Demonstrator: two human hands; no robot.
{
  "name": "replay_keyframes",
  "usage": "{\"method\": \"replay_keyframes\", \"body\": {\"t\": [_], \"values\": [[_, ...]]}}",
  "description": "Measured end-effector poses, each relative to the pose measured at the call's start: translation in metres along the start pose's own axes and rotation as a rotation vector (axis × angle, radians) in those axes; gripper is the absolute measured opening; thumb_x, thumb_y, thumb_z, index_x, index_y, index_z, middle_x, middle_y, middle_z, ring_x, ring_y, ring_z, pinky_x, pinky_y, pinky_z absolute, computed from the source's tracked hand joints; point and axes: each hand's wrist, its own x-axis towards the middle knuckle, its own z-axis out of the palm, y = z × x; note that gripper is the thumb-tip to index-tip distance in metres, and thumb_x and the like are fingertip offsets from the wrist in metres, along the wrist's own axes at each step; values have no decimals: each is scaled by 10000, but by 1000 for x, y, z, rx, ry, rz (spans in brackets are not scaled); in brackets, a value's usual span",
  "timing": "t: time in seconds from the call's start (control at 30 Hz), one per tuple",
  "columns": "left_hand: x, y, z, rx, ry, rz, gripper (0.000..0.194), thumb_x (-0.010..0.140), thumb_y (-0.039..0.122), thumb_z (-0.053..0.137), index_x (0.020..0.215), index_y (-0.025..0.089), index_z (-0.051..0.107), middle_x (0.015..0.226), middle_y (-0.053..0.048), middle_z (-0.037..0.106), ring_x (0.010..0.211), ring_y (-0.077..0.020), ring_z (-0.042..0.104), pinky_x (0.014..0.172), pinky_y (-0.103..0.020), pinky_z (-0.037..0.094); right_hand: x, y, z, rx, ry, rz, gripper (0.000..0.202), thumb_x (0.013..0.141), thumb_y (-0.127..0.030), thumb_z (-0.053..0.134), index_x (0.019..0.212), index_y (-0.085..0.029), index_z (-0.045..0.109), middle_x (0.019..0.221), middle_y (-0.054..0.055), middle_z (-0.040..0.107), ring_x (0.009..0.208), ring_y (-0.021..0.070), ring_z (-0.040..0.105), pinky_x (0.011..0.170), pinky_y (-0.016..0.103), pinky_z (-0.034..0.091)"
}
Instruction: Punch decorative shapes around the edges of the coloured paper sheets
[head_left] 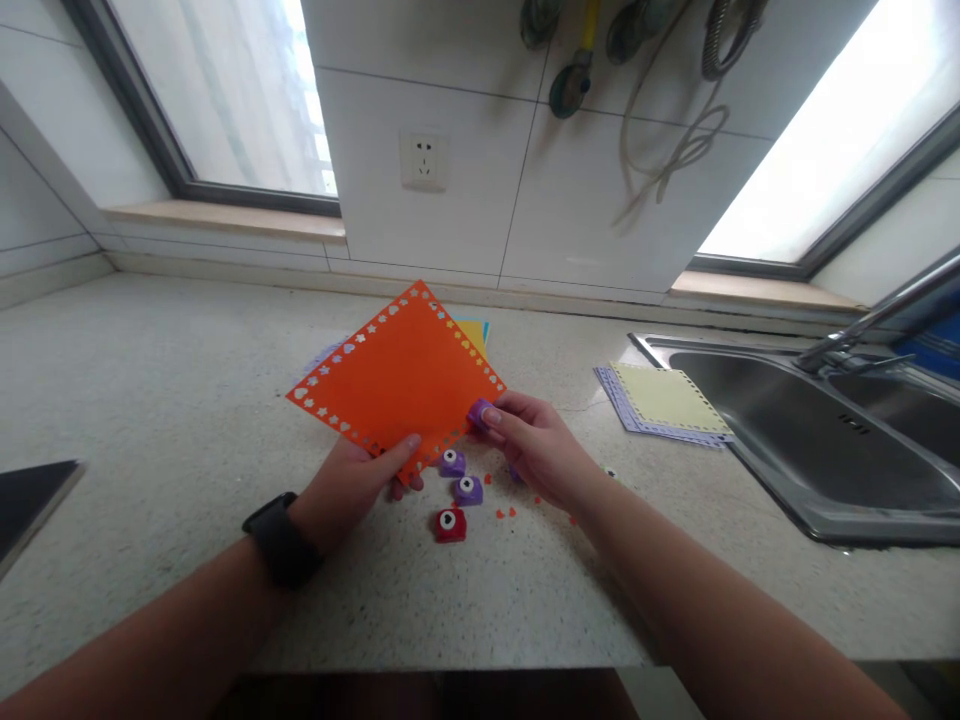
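Note:
An orange sheet of paper (405, 380), its edges lined with punched hearts and flower shapes, is held up at a slant above the counter. My left hand (371, 465) pinches its near corner, thumb on top. At the sheet's right corner, my right hand (536, 440) grips a purple craft punch (480, 413) against the edge. Below the sheet stand a purple punch (452, 462), a second purple punch (469, 489) and a red punch (451, 525) with a heart on its button. Another purple punch is mostly hidden behind my right hand. Small orange cut-outs (501, 514) lie nearby.
Punched yellow and purple sheets (667, 395) lie stacked at the right, reaching the rim of a steel sink (750, 440). Behind the orange sheet, more coloured paper (474, 335) shows. A dark flat object (34, 500) rests at the left edge. A tiled wall (450, 235) bounds the counter.

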Motion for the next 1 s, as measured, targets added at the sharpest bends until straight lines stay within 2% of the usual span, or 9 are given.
{"method": "replay_keyframes", "body": {"t": [0.1, 0.17, 0.4, 0.57, 0.77, 1.0], "values": [[-1, 2, 0, 7, 17, -5, 247, 891, 376, 655, 924, 131, 660, 692, -45, 734, 492, -125, 589, 435, -225, 449, 0, 0, 1, -71, 21, -6, 190, 813, -358, 807, 904, -198, 758, 860, 20, 687, 702, 106, 567, 651, 256, 459], [-2, 3, 1, 11, 36, -4, 241, 883, 373, 666, 918, 134, 660, 672, -35, 729, 469, -119, 578, 431, -223, 445, 0, -1, 2, -80, 17, -4, 193, 816, -357, 804, 913, -196, 759, 842, 16, 670, 675, 104, 535, 614, 255, 433], [-1, 3, 1, -51, 42, 1, 267, 892, 372, 674, 1045, 154, 666, 738, -34, 758, 522, -156, 669, 463, -245, 524, -1, 0, 3, -48, 10, 47, 220, 793, -372, 829, 919, -197, 781, 896, 41, 708, 782, 127, 611, 770, 288, 480], [-3, 6, 4, -110, 72, -20, 301, 864, 347, 710, 1090, 157, 652, 861, -54, 782, 585, -173, 720, 476, -248, 573, -2, 1, 3, -55, 3, 75, 233, 782, -381, 836, 913, -194, 789, 894, 46, 720, 769, 125, 618, 757, 283, 480], [-2, 4, 3, -110, 62, 4, 300, 877, 355, 697, 1103, 159, 669, 883, -62, 785, 577, -166, 722, 465, -234, 569, 0, 3, 3, -98, -14, 66, 244, 793, -387, 826, 936, -195, 781, 904, 53, 718, 765, 134, 615, 736, 294, 482], [-4, 8, 2, -42, 75, 11, 332, 854, 377, 710, 1085, 140, 679, 787, -50, 771, 523, -166, 695, 476, -257, 569, 0, 3, 3, -135, -29, 46, 266, 789, -395, 814, 936, -181, 759, 873, 45, 690, 750, 142, 586, 705, 302, 488]]}}
